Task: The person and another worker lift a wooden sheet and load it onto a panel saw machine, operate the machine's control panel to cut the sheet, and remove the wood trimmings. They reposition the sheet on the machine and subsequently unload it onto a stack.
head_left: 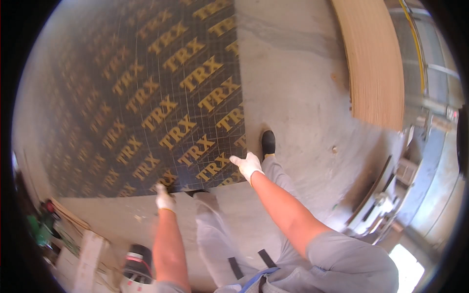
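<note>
While the big dark panel [141,97] with yellow lettering is lying flat on the concrete floor [298,97], its near edge is being reached for by both gloved hands, so this is where fingers could get caught. The right hand [248,165] is seen spread, fingers extended, at the panel's near right corner, probably just touching it, though whether anything is actually gripped can't be told. The left hand [164,199] sits at the near edge further left, curled a bit, and whether it is closed on the edge can't be told either, since the blur hides it. A black shoe [268,143] is planted just beyond the right hand, right against the panel's side edge, so if the sheet gets lifted and slips out of the cotton gloves, toes would be the first thing hit. Film-faced ply like this is probably slick and heavy, and a lift from one edge only would likely be awkward on the back. Off to the left hand's side, some clutter and a dark round container [138,263] are sitting close, which could be tripped on when stepping back. A stack of pale boards [376,63] stands well away beyond the right hand, no issue there.
</note>
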